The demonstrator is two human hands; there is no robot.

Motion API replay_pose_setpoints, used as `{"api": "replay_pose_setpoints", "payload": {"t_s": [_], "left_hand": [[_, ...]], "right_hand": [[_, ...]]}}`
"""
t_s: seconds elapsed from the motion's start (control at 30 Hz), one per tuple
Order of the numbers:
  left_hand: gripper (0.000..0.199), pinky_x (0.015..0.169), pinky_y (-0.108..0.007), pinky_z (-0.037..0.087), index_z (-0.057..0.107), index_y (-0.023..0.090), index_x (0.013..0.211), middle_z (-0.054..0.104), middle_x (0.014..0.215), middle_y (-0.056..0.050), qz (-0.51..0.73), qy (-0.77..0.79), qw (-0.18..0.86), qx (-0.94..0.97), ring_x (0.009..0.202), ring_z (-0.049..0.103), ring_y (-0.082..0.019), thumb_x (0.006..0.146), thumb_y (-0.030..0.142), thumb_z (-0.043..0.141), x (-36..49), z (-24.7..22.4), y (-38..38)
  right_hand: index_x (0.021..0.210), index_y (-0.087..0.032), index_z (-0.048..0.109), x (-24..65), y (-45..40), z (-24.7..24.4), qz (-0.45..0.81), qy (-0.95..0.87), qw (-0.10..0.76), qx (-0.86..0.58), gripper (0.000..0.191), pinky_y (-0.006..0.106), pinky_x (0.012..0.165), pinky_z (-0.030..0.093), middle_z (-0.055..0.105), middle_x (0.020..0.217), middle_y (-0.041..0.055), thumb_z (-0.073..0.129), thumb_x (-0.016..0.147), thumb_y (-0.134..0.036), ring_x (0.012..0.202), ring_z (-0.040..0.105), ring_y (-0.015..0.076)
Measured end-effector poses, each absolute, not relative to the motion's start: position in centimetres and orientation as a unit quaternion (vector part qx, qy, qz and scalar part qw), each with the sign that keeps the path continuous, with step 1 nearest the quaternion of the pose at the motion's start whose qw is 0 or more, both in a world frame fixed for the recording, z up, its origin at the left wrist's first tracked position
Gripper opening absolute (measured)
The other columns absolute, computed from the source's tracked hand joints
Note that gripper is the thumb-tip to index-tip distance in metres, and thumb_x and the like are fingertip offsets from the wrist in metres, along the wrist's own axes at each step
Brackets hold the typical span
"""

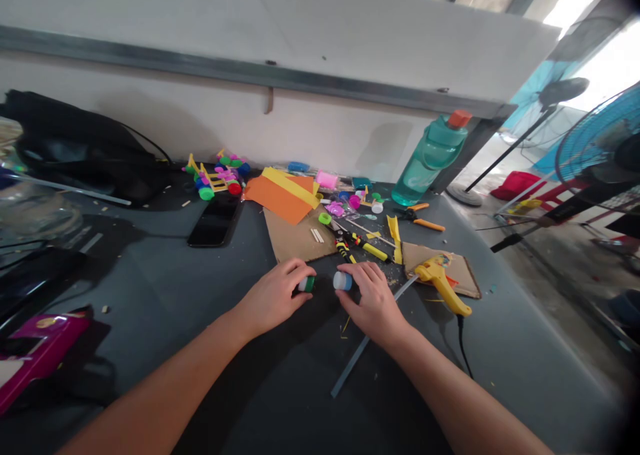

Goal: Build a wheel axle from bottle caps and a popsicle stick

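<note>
Two pinches mid-frame: my left hand [277, 292] grips a round green-and-white plastic cap [308, 284], my right hand [374, 300] a round blue-and-white plastic cap [342, 280]. Probably light, stiff, slickish; I'd hold 'em by the sides.

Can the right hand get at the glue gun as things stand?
Likely yes: the glue gun lies to the right of the right hand, with nothing upright between them. Its grip on the blue-and-white cap would probably have to open first.
</note>
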State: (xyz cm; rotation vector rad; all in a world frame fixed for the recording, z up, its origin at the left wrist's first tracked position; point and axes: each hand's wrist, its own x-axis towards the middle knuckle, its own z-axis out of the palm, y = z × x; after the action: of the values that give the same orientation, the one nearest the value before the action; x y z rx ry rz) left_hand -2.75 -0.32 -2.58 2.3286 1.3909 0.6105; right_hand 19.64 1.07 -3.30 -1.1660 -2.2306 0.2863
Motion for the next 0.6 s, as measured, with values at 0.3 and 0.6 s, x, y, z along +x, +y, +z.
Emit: {"api": "replay_pose_setpoints", "payload": {"t_s": [0.3,0.6], "left_hand": [[0.03,0.086,-0.034,0.047,0.052,0.025,0.113,0.057,0.112,-0.004,0.253,0.489,0.22,0.805,0.1,0.058,-0.019,0.084,0.018,0.058,-2.48,-2.51,-0.5],[0.035,0.081,-0.035,0.051,0.05,0.023,0.115,0.063,0.109,-0.004,0.297,0.513,0.186,0.783,0.094,0.061,-0.02,0.081,0.018,0.06,-2.15,-2.42,-0.9]], "right_hand": [[0.105,-0.023,0.056,19.19,0.7,-2.85,0.139,-0.854,0.253,-0.433,0.028,0.048,0.103,0.03,0.065,0.098,0.0049,0.058,0.078,-0.016,0.098,0.057,0.0237],[0.079,-0.021,0.053,19.41,0.69,-2.66,0.153,-0.859,0.256,-0.415,0.014,0.05,0.101,0.031,0.065,0.091,0.005,0.064,0.081,-0.03,0.095,0.058,0.0237]]}}
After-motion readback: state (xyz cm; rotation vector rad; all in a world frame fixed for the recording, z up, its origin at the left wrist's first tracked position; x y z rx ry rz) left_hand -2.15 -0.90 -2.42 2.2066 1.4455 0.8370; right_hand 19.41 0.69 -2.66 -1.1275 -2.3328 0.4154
